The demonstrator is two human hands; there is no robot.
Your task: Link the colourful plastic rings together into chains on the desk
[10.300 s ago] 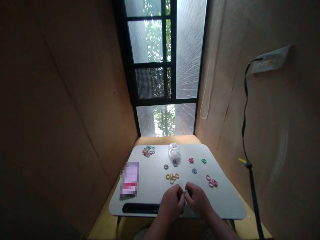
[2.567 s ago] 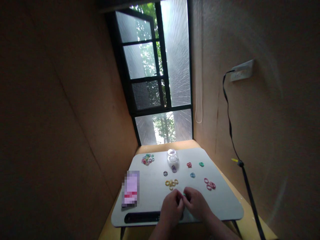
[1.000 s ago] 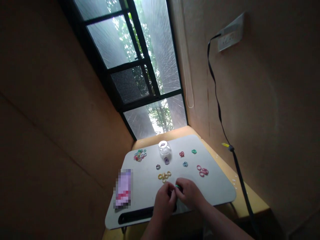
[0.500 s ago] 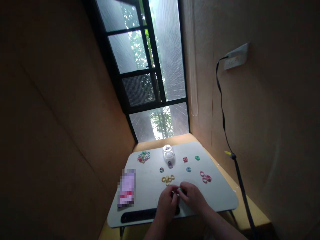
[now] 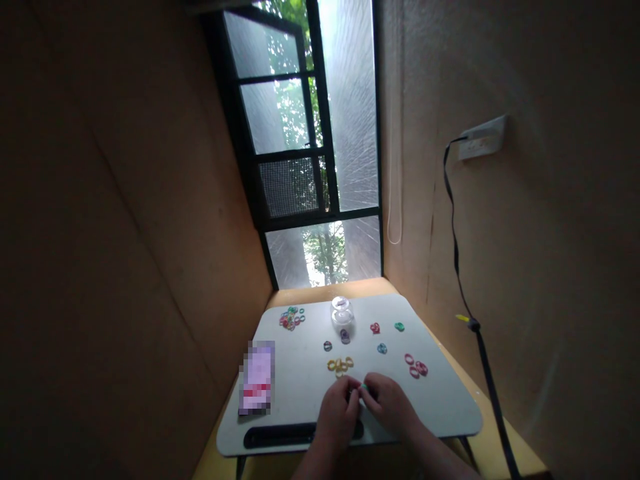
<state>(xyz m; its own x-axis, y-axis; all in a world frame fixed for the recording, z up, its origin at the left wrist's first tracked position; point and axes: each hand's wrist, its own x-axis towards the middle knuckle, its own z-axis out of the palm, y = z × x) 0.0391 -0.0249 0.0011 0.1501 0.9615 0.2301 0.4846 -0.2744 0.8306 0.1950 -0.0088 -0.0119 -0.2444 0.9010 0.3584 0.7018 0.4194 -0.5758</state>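
Both my hands meet over the front of a small white lap table (image 5: 450, 407). My left hand (image 5: 337, 413) and my right hand (image 5: 391, 407) pinch a tiny green ring (image 5: 364, 387) between their fingertips. Just beyond them lies a cluster of yellow rings (image 5: 340, 365). Pink rings (image 5: 416, 367) lie to the right, and a blue ring (image 5: 382, 348), a red ring (image 5: 375, 328) and a green ring (image 5: 399, 327) lie farther back. A small clear jar (image 5: 341, 312) stands at the back middle, with purple rings (image 5: 345, 337) before it.
A mixed pile of coloured rings (image 5: 291, 319) sits at the table's back left. A flat pink and white packet (image 5: 257, 377) lies at the left. A black slot (image 5: 290, 435) runs along the front edge. A black cable (image 5: 467, 293) hangs down the right wall from a socket (image 5: 480, 137).
My hands stay together on the small green ring throughout. The view has swung and tilted as my head moved; the things on the table lie as before.
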